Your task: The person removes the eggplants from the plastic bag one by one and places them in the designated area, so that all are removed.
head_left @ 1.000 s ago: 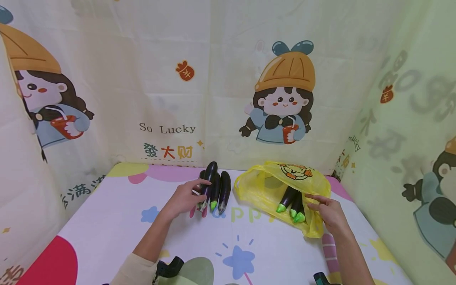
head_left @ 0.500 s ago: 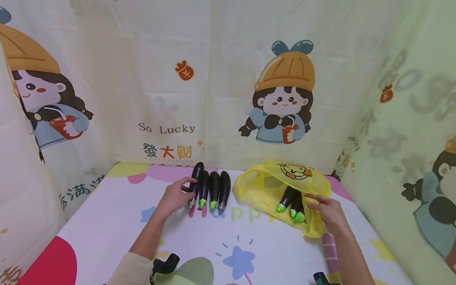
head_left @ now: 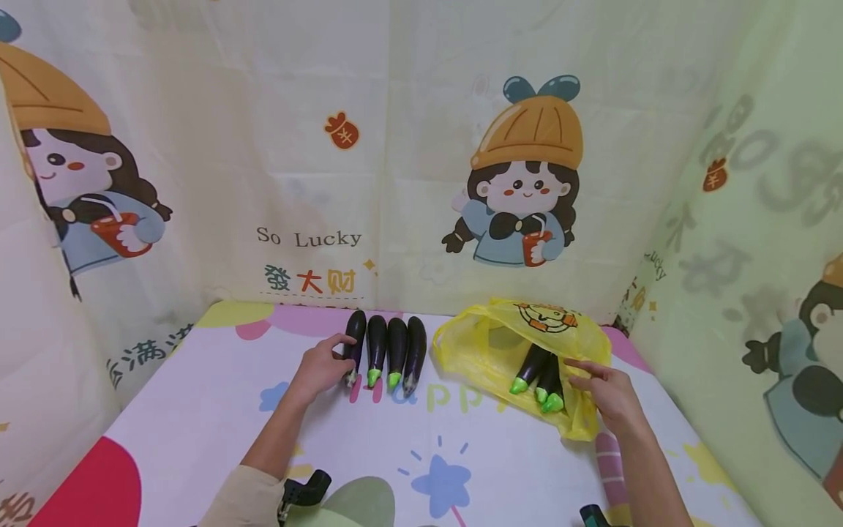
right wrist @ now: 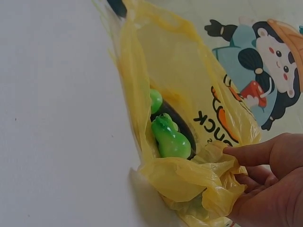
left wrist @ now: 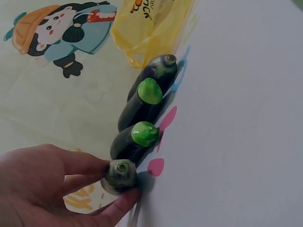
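Observation:
A dark purple eggplant (head_left: 356,338) lies at the left end of a row on the table. My left hand (head_left: 321,372) holds it, thumb and fingers on opposite sides near its stem end, as the left wrist view shows. Beside it lie three more eggplants (head_left: 396,344), side by side with stem ends toward me; two have bright green caps (left wrist: 149,91). To the right, a yellow plastic bag (head_left: 464,351) lies with its mouth toward me. Green-capped eggplants (head_left: 532,366) stick out of its opening. My right hand (head_left: 614,399) pinches the bag's right edge between thumb and fingers.
The white table (head_left: 369,446) carries a colourful print of stars and letters. Cloth walls with cartoon figures (head_left: 523,190) stand behind and on both sides. Black camera mounts (head_left: 308,489) show at the lower edge by my wrists.
My left hand has brought the eggplant left and down, from on top of the others to the row's left end. My right hand and the bag have stayed put.

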Demonstrator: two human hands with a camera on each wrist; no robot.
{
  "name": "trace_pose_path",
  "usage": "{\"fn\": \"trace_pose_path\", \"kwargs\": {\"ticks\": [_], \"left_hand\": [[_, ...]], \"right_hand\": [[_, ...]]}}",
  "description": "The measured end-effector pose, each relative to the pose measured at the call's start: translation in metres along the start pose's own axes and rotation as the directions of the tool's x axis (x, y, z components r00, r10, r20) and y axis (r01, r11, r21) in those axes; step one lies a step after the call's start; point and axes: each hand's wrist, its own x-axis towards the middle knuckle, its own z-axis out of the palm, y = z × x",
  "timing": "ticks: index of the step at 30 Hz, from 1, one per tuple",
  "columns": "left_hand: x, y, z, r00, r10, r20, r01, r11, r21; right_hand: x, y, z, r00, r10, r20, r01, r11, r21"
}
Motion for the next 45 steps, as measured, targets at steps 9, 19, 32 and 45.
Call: {"fn": "trace_pose_path", "kwargs": {"ticks": [9, 19, 32, 45], "left_hand": [[-0.004, 0.004, -0.001, 1.000, -0.019, -0.023, 0.019, 1.000, 0.019], [-0.002, 0.005, 0.002, 0.996, 0.012, -0.090, -0.008, 0.999, 0.046], [-0.002, 0.002, 0.005, 0.990, 0.010, -0.137, -0.009, 1.000, 0.009], [0.001, 0.000, 0.011, 0.988, -0.001, -0.157, -0.002, 1.000, -0.014]], "right_hand": [[0.001, 0.001, 0.002, 1.000, 0.003, 0.004, -0.003, 1.000, -0.003], [0.003, -0.001, 0.001, 1.000, -0.010, 0.012, 0.010, 1.000, 0.001], [0.002, -0.001, 0.000, 1.000, -0.008, 0.012, 0.008, 1.000, 0.011], [-0.001, 0.000, 0.000, 1.000, -0.018, 0.013, 0.018, 1.000, 0.013]]}}
